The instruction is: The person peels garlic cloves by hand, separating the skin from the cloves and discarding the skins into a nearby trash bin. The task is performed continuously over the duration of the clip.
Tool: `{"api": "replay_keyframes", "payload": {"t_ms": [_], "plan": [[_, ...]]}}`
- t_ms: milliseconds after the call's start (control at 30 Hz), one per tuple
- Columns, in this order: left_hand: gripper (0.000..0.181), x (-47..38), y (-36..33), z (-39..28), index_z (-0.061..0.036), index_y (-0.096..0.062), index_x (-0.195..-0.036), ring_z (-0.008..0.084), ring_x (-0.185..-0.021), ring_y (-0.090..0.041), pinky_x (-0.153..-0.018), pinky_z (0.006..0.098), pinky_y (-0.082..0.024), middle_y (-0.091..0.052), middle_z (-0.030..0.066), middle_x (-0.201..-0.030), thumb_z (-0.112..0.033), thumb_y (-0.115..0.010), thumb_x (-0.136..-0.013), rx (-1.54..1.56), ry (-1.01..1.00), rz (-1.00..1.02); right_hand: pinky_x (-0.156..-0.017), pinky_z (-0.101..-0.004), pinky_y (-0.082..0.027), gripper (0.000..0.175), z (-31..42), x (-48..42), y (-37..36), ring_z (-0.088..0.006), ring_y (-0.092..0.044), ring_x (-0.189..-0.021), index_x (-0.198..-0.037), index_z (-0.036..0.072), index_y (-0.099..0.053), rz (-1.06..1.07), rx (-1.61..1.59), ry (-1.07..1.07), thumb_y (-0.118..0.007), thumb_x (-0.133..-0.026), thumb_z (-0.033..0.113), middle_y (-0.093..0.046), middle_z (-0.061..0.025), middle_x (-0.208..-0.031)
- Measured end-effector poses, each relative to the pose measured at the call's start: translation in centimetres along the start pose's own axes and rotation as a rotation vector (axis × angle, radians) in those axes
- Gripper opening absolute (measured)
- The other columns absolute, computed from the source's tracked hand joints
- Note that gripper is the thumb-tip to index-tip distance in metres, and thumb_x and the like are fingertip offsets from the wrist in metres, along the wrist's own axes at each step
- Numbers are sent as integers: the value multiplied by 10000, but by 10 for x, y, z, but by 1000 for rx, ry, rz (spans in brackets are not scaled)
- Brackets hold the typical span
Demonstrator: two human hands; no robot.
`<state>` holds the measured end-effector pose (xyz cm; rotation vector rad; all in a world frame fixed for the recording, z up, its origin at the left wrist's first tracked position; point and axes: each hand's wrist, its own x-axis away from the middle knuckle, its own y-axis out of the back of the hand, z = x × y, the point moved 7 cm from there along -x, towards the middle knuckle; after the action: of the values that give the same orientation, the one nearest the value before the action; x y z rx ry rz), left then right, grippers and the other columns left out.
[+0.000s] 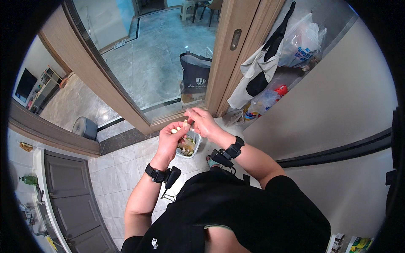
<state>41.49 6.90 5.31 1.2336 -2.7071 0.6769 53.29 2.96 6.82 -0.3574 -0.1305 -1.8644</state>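
My left hand (169, 142) holds several pale cloves (175, 130), which look like peeled garlic, against its fingers. Between its thumb and forefinger it pinches one more garlic clove (185, 123), partly covered by skin. Close against that clove are the fingers of my right hand (204, 124); whether they grip a bit of its skin is not clear. Below both hands, a clear-walled waste bin (198, 144) stands on the floor with food scraps in it, partly hidden by my left hand.
Ahead is a wood-framed glass sliding door (218, 72) with a dark tote bag (195, 74) behind it. An apron (253, 76) and plastic bags (300, 44) hang at the right, beside a large smooth panel (303, 110). Grey cabinets (68, 180) and a counter line the left.
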Motion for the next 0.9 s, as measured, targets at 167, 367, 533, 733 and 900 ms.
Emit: {"api": "replay_keyframes", "payload": {"t_ms": [167, 367, 533, 733, 900], "plan": [[164, -12, 8, 1, -28, -589, -935, 69, -626, -553, -509, 182, -432, -605, 15, -775, -77, -647, -790, 83, -21, -54, -636, -195, -441, 185, 17, -4, -6, -56, -533, -695, -972, -21, -597, 58, 120, 205, -605, -817, 80, -608, -25, -827], [189, -17, 7, 5, -4, -561, -993, 125, -717, -604, -585, 205, -511, -610, 58, -845, -86, -581, -825, 331, 49, -14, -645, -230, -457, 193, 23, -6, -11, -98, -555, -707, -999, -24, -618, 218, 143, 332, -579, -824, 47, -622, -46, -846], [253, -23, 10, 19, 0, -543, -998, 152, -715, -602, -574, 201, -520, -596, 83, -838, -226, -505, -892, 569, 287, 88, -602, -269, -449, 190, 42, -1, -10, -178, -571, -670, -962, 31, -643, 179, 495, 704, -604, -778, 57, -583, -80, -772], [248, -27, 11, 26, 6, -520, -1068, 138, -737, -577, -564, 169, -501, -579, 85, -882, -162, -522, -887, 745, 324, 165, -602, -281, -458, 176, 31, -8, -8, -190, -578, -672, -937, 29, -647, 168, 395, 554, -620, -764, 52, -583, -80, -770], [303, -28, 17, 22, 18, -493, -1150, 140, -749, -578, -593, 166, -506, -579, 93, -912, -82, -528, -867, 646, 273, 132, -578, -261, -458, 157, 40, -3, -6, -171, -586, -675, -936, 14, -643, 135, 518, 771, -602, -787, 42, -599, -80, -808]]}}
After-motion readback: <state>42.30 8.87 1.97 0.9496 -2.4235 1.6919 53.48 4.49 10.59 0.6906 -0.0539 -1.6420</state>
